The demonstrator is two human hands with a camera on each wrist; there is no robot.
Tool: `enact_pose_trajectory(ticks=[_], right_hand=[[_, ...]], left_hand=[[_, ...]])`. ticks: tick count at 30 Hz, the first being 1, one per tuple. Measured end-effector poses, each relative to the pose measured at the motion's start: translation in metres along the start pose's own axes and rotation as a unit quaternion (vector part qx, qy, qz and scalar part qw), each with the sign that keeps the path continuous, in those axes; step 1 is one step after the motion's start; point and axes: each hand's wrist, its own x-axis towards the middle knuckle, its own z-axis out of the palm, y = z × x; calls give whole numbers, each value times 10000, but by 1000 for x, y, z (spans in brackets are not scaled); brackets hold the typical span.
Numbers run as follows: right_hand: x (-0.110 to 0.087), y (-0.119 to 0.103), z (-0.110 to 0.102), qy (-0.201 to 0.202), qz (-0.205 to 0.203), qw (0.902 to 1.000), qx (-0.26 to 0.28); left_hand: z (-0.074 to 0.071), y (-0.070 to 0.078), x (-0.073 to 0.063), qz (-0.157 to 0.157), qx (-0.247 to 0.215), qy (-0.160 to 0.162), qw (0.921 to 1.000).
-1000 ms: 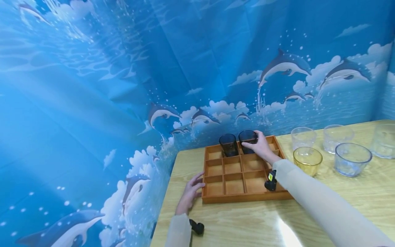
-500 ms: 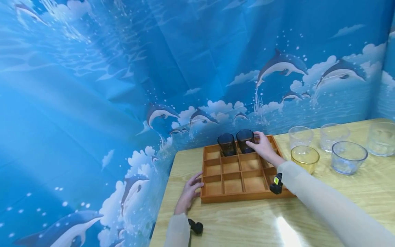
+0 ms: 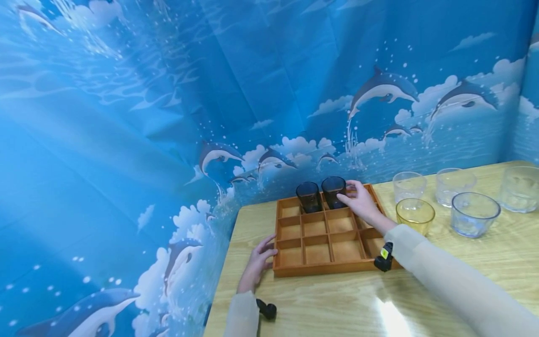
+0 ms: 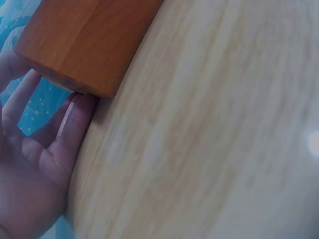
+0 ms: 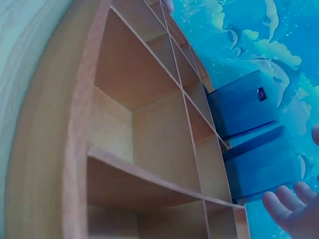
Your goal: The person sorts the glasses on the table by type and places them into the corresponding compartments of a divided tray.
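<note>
A wooden divider tray (image 3: pixel 322 270) lies on the table, split into several square compartments. Two dark tinted glasses stand upright side by side in its back row, the left glass (image 3: pixel 309 197) and the right glass (image 3: pixel 334 192). My right hand (image 3: pixel 361 202) is just right of the right glass, thumb and fingers spread; in the right wrist view its fingertips (image 5: pixel 279 201) sit apart from the glass's wall. My left hand (image 3: pixel 255 264) rests its fingers against the tray's left side. In the left wrist view those fingers (image 4: pixel 77 117) touch the tray's end.
To the tray's right stand a yellow glass bowl (image 3: pixel 414 214), a bluish glass bowl (image 3: pixel 475 217) and several clear glasses, including a near clear glass (image 3: pixel 408 185) and a far-right one (image 3: pixel 521 189). A blue dolphin-print curtain (image 3: pixel 269 93) hangs behind the table (image 3: pixel 337 309).
My right hand has loosened from the right glass and drawn slightly to the right, leaving it in the back row. The left hand stays at the tray's side.
</note>
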Motion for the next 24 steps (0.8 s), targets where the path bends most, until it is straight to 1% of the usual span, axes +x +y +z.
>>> enact_pose_trajectory(ticks=[6, 11, 18, 20, 24], right_hand=[[-10, -5, -7, 45, -161, 9998, -75], [-17, -6, -13, 50, -407, 9991, -111], [-28, -8, -20, -64, -567, 9984, -50], [-31, -9, -23, -59, -644, 9979, -45], [-38, -12, -29, -35, -803, 9967, -63]], left_hand=[[0, -2, 0, 98, 13, 31, 9999], [0, -2, 0, 51, -12, 46, 10000], [0, -3, 1, 83, -31, 30, 10000], [0, -2, 1, 39, -45, 42, 10000], [0, -1, -1, 109, -1, 12, 9999]])
